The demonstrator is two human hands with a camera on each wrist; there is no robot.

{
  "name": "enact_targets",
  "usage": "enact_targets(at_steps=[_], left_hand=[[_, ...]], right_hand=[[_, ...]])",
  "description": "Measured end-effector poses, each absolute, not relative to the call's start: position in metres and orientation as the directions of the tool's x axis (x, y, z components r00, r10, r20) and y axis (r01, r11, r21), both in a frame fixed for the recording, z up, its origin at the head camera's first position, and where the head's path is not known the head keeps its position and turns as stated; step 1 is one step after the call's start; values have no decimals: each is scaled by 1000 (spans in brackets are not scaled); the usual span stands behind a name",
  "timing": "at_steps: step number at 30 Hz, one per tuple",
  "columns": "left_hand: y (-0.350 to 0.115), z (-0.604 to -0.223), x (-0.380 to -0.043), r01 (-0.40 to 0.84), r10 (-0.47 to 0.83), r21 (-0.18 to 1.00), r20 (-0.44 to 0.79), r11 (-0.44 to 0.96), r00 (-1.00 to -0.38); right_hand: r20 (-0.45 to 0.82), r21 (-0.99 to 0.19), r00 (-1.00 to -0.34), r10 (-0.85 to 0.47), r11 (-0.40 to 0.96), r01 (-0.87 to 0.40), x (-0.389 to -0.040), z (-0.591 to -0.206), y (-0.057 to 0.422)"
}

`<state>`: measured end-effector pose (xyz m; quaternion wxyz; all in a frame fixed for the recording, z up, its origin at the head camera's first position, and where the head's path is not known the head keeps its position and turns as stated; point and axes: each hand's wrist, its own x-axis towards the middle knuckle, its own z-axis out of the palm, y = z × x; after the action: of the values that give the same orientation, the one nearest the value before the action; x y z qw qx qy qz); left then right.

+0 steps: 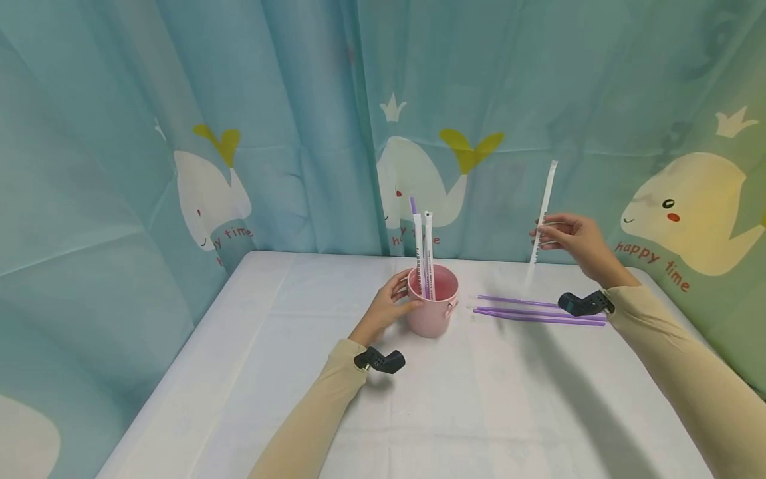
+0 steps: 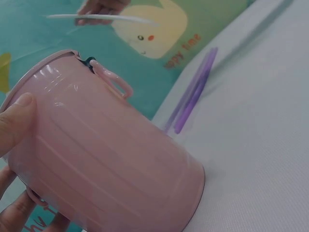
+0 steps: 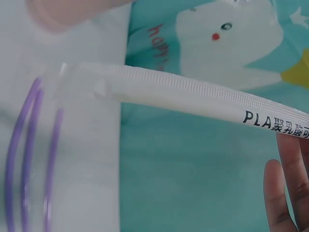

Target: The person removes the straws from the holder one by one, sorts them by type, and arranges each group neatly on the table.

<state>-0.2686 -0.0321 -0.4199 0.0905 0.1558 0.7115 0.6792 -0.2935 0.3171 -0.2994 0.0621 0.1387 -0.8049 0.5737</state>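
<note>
A small pink bucket (image 1: 428, 322) stands on the table, ribbed and with a looped handle on its side. My left hand (image 1: 385, 307) grips it by the left side near the rim, thumb in front and fingers behind. Two paper-wrapped straws (image 1: 429, 256) and a purple straw (image 1: 413, 205) lean inside it. Off to the right and above the table, my right hand (image 1: 568, 238) pinches another paper-wrapped straw (image 1: 547, 186), nearly upright. In the right wrist view, black lettering shows on this white wrapper (image 3: 193, 96), whose lower end is partly see-through.
Several bare purple straws (image 1: 538, 318) lie side by side on the white-covered table (image 1: 299, 399), below my right hand and right of the bucket. Behind the table's far edge hangs a blue-green curtain (image 1: 311, 199) printed with whales.
</note>
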Motion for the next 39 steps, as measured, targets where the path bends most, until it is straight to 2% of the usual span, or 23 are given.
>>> enact_targets(at_steps=[10, 15, 20, 27, 39], left_hand=[[-32, -418, -269, 99, 333, 994, 78, 46, -940], [-31, -416, -268, 95, 322, 993, 69, 68, -944], [-31, -415, -268, 96, 320, 993, 69, 67, -945], [-31, -416, -268, 110, 323, 992, 82, 69, -943], [-31, -419, -267, 103, 337, 994, 85, 36, -938]], right_hand=[[174, -884, -971, -163, 409, -227, -279, -323, 358], [140, -841, -978, -154, 504, -199, -272, -333, 371], [95, -790, -973, -211, 579, -203, -269, -344, 380], [-44, -714, -960, -276, 681, -163, -268, -359, 386], [-157, -641, -919, -362, 745, -184, -266, -385, 379]])
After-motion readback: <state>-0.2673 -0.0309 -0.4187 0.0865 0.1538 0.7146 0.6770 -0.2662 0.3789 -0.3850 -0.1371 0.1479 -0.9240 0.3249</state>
